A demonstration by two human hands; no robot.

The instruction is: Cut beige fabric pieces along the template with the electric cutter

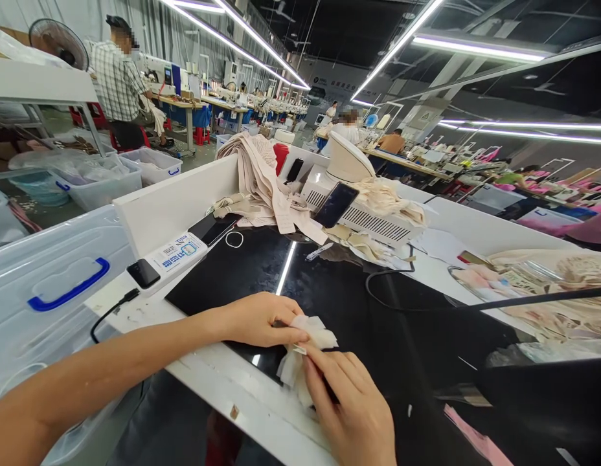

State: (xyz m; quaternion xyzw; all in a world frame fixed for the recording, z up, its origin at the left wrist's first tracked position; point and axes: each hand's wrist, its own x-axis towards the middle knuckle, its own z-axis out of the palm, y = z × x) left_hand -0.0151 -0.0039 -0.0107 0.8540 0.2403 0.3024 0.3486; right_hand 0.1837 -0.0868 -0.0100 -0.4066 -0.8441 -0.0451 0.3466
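Both hands meet over the near edge of a glossy black tabletop [242, 272]. Between them is a crumpled piece of cream fabric [320, 333], part of it hanging toward the table's front edge. My left hand [261, 320] reaches in from the left, its thumb and fingers closed on the fabric's upper part. My right hand [351, 401] comes from below right, thumb and forefinger pinched on the same fabric close to the left thumb. A small white corner sticks out between the fingertips. The fingers cover much of the fabric.
Long beige fabric strips [256, 175] drape over the white back partition. A phone [335, 204] leans on a white slotted machine [368, 220]. Further left lie a white box [177, 252] and a small black device [144, 273]. A black cable [456, 304] crosses the right; a pink strip [475, 437] lies near.
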